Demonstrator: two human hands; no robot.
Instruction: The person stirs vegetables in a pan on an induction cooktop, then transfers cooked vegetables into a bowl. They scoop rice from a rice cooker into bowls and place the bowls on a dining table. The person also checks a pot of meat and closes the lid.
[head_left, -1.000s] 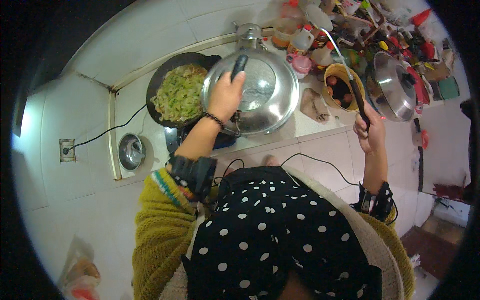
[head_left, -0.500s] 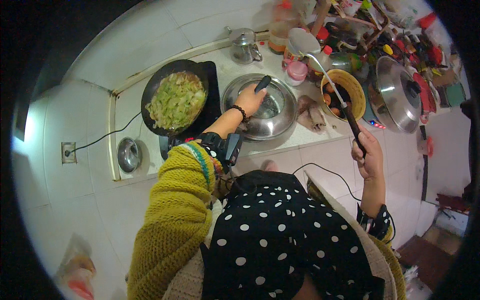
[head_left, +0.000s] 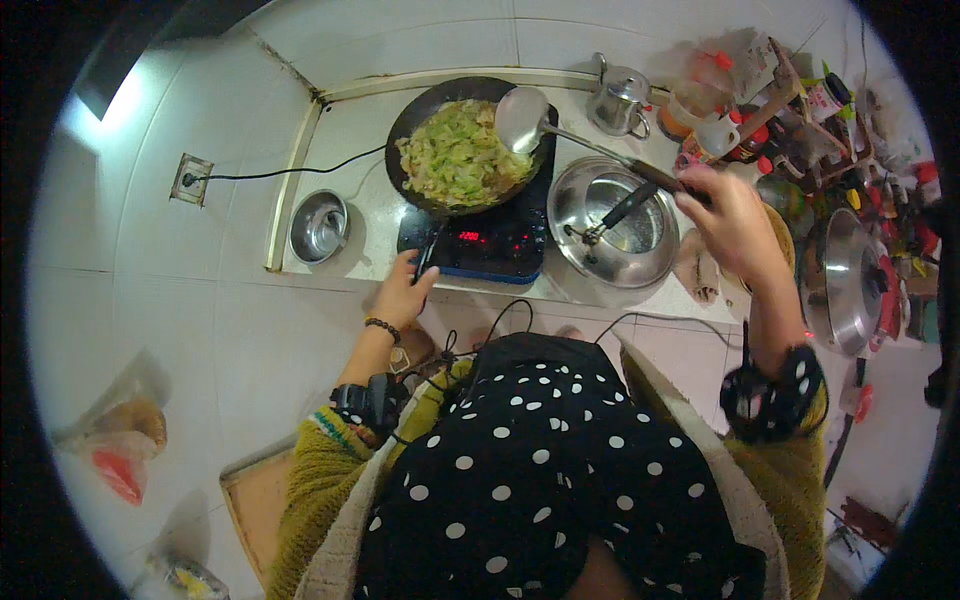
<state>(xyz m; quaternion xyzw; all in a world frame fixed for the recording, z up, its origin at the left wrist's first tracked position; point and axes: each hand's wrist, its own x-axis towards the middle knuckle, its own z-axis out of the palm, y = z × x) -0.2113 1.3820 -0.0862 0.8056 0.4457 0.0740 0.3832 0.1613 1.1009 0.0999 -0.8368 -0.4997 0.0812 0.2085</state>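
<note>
In the wok (head_left: 420, 120) lies a heap of chopped pale green vegetables (head_left: 460, 155). My left hand (head_left: 400, 295) is at the black wok handle (head_left: 431, 250), its thumb and fingers closed on either side. My right hand (head_left: 735, 220) grips the dark handle of a metal wok spatula (head_left: 590, 136). The spatula's rounded head hangs over the wok's right edge. Under the wok is a black induction cooker (head_left: 495, 255) with a lit red display. To its right, a black-handled tool (head_left: 630, 205) with a small metal end lies across a wide steel basin (head_left: 655, 265).
A small steel bowl (head_left: 318, 226) stands at the counter's left, near the cooker's cord (head_left: 290, 172). A steel kettle (head_left: 618, 98) is behind the basin, and a folded cloth (head_left: 697, 268) beside it. Jars and bottles crowd the right, near a large lidded pot (head_left: 850, 280).
My left hand has left the black-handled tool at the basin and moved to the wok handle. My right hand has brought the spatula left, from above the brown pot to the wok.
</note>
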